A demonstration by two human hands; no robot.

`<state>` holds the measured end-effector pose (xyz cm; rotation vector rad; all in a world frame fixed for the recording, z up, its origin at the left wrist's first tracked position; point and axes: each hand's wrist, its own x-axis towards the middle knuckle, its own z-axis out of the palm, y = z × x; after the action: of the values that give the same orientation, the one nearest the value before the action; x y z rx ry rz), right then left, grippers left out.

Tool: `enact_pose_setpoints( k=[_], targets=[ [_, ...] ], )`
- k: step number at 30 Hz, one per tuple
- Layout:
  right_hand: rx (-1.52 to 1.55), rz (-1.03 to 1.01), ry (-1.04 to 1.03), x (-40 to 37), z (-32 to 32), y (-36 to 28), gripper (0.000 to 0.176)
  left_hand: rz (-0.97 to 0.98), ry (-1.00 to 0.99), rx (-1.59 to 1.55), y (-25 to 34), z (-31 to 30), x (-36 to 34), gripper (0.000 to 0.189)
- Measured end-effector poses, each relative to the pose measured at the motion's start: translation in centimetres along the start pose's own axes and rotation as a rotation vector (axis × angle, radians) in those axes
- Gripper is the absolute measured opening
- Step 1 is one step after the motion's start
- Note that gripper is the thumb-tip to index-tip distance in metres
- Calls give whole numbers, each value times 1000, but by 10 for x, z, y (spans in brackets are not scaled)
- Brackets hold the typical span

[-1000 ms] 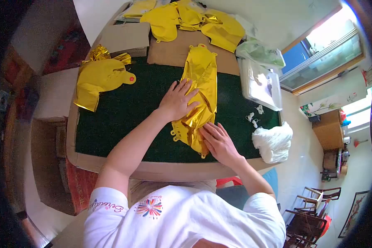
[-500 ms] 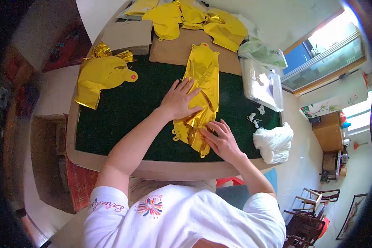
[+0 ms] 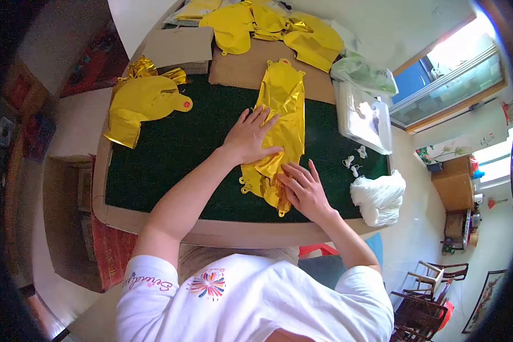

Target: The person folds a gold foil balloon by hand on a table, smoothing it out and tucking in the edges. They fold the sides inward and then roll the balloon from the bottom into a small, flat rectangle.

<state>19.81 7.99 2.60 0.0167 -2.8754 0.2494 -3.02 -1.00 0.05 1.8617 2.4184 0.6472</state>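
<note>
A flat gold foil balloon (image 3: 283, 94) lies lengthwise on the dark green mat (image 3: 182, 176), with small tabs along its edges and a red dot at its far end. Across its left side rests my left hand (image 3: 248, 138), palm down with fingers spread. My right hand (image 3: 306, 191) touches the near right part of the foil, its fingers stretched out and slightly bent, the index finger apart from the others. Creases run through the foil between the hands. Left of them lies another gold foil balloon (image 3: 145, 102) with a red dot.
More gold foil balloons (image 3: 313, 43) lie at the far edge on brown cardboard (image 3: 233, 71), near a cardboard stack (image 3: 179, 48). At the right are a clear plastic tray (image 3: 363, 122), a green-white plastic bag (image 3: 363, 77), small white string bundles (image 3: 353, 161) and a white string heap (image 3: 378, 196).
The foil between my hands looks smoother and flatter. My right hand's index finger is more lifted and apart. My left hand stays at about the same place on the foil.
</note>
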Motion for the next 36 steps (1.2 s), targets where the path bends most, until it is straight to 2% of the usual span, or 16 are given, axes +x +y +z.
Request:
enact_pose_setpoints(
  k=[4,6,10,12,16,18,19,22,23,25,31,36],
  targets=[
    [13,11,-46,-1,1,1,39,-6,36,-84,-2,-4,1,77],
    [20,13,-33,0,0,0,39,36,143,54,0,-9,0,73],
    [42,9,-29,0,0,2,36,134,134,72,16,-18,-8,65],
    [43,4,-21,-2,-1,2,36,201,-38,-4,29,-21,-24,60],
    [220,98,67,6,-15,12,34,216,44,13,41,-23,-53,61],
    [211,149,161,22,-22,24,34,269,92,59,50,-22,-64,45],
    [195,152,197,31,-22,32,35,279,76,58,54,-20,-69,45],
    [182,207,148,49,2,58,39,527,234,-83,71,-19,-77,12],
    [178,238,119,53,12,65,41,536,229,-79,71,-19,-79,12],
    [211,262,68,54,19,66,44,630,48,-40,71,-17,-83,10],
    [68,209,28,52,20,59,46,610,107,-104,71,-15,-82,7],
    [5,195,-8,56,20,54,48,600,76,-98,73,-18,-82,8]
  ],
)
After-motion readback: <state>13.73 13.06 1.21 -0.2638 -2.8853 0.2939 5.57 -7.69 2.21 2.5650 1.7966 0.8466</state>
